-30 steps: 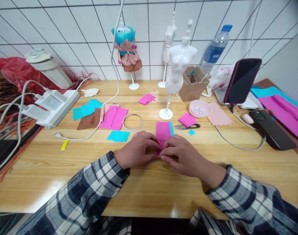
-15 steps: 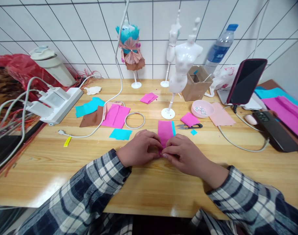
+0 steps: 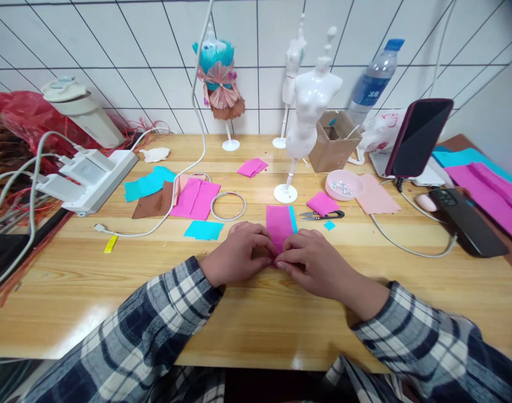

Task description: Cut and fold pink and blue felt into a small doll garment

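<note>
A pink strip of crepe paper [image 3: 280, 223] with a narrow blue edge on its right lies flat in front of me. My left hand [image 3: 244, 253] pinches the near end of it from the left. From the right, my right hand [image 3: 308, 260] pinches that same end, its fingertips meeting those of the left. The pinched end is mostly hidden by my fingers. Just beyond my right hand lie thread snips [image 3: 322, 215], a folded pink piece [image 3: 321, 202] and a small blue scrap [image 3: 329, 225]. A blue piece [image 3: 204, 230] rests beyond my left hand.
Bare white mannequins [image 3: 308, 112] and a dressed mannequin [image 3: 220, 84] stand at the back. To the right are a bowl of beads [image 3: 345, 185], a cardboard box [image 3: 335, 143], a propped phone [image 3: 419, 137] and a power bank [image 3: 470, 221]. At left sits a power strip [image 3: 100, 182] with cables.
The whole view has shifted slightly, so things appear a little further left. Both hands keep pinching the near end of the pink paper, with hardly any movement.
</note>
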`<action>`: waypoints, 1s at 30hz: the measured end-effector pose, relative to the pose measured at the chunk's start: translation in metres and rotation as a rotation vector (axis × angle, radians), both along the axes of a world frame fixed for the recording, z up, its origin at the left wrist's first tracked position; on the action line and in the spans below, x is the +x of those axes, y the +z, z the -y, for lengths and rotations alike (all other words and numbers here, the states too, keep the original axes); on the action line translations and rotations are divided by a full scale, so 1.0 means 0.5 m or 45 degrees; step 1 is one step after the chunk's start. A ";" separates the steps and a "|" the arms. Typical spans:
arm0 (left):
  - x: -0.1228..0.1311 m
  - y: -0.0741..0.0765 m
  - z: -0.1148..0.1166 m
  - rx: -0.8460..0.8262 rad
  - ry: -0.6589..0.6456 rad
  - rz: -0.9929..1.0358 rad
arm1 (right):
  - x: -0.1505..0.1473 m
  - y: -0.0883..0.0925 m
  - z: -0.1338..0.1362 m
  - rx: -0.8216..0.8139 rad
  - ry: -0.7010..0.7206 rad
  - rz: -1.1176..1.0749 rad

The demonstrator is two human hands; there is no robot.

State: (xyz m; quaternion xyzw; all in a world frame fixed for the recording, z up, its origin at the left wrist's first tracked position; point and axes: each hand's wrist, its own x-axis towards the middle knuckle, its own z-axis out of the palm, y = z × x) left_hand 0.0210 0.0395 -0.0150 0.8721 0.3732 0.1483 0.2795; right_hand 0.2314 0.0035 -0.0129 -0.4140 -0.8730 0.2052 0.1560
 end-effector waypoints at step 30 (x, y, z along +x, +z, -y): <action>0.010 0.000 0.011 0.033 0.148 0.010 | -0.002 -0.008 0.004 0.050 -0.048 0.049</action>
